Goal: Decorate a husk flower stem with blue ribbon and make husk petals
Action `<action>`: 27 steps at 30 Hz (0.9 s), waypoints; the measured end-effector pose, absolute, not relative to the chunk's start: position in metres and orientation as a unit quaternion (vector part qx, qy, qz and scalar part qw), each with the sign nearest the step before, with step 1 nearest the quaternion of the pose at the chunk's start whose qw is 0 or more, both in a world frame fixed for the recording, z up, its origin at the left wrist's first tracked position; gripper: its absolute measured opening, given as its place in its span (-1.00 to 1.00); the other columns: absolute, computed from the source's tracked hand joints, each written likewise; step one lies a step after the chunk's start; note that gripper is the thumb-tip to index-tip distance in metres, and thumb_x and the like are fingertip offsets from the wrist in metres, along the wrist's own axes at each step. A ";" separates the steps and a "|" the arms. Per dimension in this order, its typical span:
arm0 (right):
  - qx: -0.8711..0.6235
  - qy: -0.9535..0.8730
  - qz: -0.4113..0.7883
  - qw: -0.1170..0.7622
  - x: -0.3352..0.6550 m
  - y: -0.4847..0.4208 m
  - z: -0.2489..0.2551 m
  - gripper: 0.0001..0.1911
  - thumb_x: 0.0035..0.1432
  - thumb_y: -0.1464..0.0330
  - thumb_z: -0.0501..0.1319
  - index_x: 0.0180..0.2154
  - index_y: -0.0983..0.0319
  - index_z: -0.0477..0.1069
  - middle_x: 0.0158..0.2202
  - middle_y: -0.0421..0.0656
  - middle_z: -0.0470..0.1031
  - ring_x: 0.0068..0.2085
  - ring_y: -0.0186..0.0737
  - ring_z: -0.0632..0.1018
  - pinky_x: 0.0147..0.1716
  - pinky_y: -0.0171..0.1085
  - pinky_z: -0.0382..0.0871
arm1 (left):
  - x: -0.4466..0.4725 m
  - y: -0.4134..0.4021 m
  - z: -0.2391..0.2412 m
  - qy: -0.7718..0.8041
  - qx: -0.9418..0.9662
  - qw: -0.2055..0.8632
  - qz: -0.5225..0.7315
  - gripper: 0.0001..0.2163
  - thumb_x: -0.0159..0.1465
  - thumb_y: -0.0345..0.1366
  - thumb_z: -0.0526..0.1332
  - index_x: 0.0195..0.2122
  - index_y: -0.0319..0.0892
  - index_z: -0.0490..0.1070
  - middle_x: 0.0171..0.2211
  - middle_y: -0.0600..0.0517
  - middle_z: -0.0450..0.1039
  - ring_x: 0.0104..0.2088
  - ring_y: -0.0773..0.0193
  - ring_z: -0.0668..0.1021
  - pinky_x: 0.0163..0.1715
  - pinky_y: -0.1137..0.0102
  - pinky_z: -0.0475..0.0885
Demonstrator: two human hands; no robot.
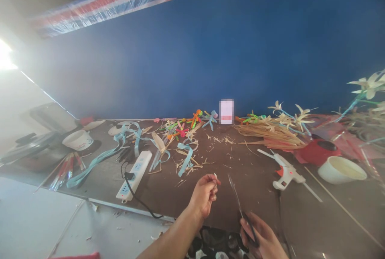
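My left hand [203, 195] is held over the brown table [168, 194], fingers pinched on a tiny red and pale piece [216, 178] at its fingertips. My right hand [263, 239] is low at the frame's bottom, fingers through the black handles of a pair of scissors [240, 206]. The thin blades point up and left toward the left hand, a short gap from the small piece.
A white glue gun [284, 170] lies right of the scissors. A white power strip [134, 175] with a black cord sits left. Blue ribbons [99, 158], straw strips [270, 132], coloured craft figures [186, 124], white bowls [341, 169] and a red lid [319, 151] crowd the table.
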State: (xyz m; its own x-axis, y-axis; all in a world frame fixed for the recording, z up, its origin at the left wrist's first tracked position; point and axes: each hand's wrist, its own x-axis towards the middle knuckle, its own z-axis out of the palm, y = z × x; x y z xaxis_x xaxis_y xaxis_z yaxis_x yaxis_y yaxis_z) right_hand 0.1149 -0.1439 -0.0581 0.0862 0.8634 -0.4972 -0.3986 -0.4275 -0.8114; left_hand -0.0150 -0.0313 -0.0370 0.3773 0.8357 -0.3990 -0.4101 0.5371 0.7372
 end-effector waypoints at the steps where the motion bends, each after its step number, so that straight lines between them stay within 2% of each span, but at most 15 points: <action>1: -0.551 -0.215 0.640 0.490 0.115 -0.144 -0.057 -0.65 -0.22 0.09 0.26 -0.54 0.23 0.28 -0.75 -0.31 0.26 -0.68 -0.48 0.22 -0.74 -0.52 0.00 | -0.015 -0.031 -0.038 0.394 0.269 0.783 0.398 -0.84 -0.03 -0.42 0.17 -0.39 -0.22 0.24 -0.50 0.09 0.29 -0.65 0.57 0.18 -0.71 0.59 -0.12; 4: -0.548 -0.228 0.639 0.490 0.115 -0.144 -0.056 -0.64 -0.24 0.08 0.27 -0.56 0.23 0.27 -0.76 -0.31 0.25 -0.69 -0.48 0.21 -0.73 -0.50 0.01 | -0.016 -0.029 -0.038 0.413 0.255 0.774 0.407 -0.83 -0.05 -0.43 0.15 -0.38 -0.22 0.26 -0.50 0.08 0.28 -0.62 0.53 0.25 -0.70 0.58 -0.03; 8: -0.550 -0.236 0.636 0.487 0.112 -0.144 -0.056 -0.63 -0.20 0.07 0.24 -0.54 0.23 0.25 -0.77 -0.32 0.24 -0.72 -0.49 0.15 -0.78 -0.50 -0.11 | -0.016 -0.028 -0.035 0.443 0.254 0.756 0.409 -0.86 0.00 -0.31 0.14 -0.40 -0.23 0.27 -0.49 0.07 0.28 -0.59 0.49 0.28 -0.68 0.57 0.05; 11: -0.552 -0.241 0.638 0.480 0.110 -0.143 -0.053 -0.61 -0.22 0.05 0.24 -0.54 0.24 0.24 -0.77 -0.31 0.25 -0.74 -0.51 0.13 -0.79 -0.50 -0.15 | -0.015 -0.028 -0.033 0.449 0.303 0.743 0.393 -0.85 -0.02 -0.30 0.19 -0.46 -0.22 0.25 -0.57 0.13 0.21 -0.61 0.50 0.25 -0.68 0.57 0.05; 16: -0.561 -0.233 0.624 0.491 0.112 -0.141 -0.052 -0.58 -0.26 0.03 0.25 -0.56 0.24 0.24 -0.79 -0.32 0.25 -0.74 -0.52 0.16 -0.76 -0.50 -0.03 | -0.016 -0.026 -0.032 0.477 0.391 0.694 0.372 -0.87 -0.09 -0.44 0.18 -0.51 -0.21 0.22 -0.61 0.16 0.19 -0.68 0.52 0.19 -0.69 0.56 0.07; 20: -0.564 -0.232 0.608 0.507 0.111 -0.140 -0.056 -0.58 -0.29 0.03 0.26 -0.58 0.24 0.25 -0.80 -0.32 0.24 -0.73 -0.49 0.21 -0.75 -0.49 0.00 | -0.018 -0.025 -0.031 0.501 0.457 0.640 0.362 -0.94 -0.04 -0.40 0.13 -0.51 -0.20 0.25 -0.65 0.18 0.17 -0.70 0.50 0.19 -0.68 0.54 0.09; 27: -0.555 -0.219 0.595 0.538 0.108 -0.140 -0.063 -0.60 -0.29 0.05 0.28 -0.59 0.23 0.26 -0.79 -0.34 0.22 -0.72 -0.47 0.23 -0.71 -0.47 0.08 | -0.026 -0.024 -0.031 0.488 0.647 0.490 0.321 -0.93 0.00 -0.32 0.16 -0.50 -0.21 0.35 -0.57 0.08 0.35 -0.54 0.38 0.35 -0.52 0.51 0.19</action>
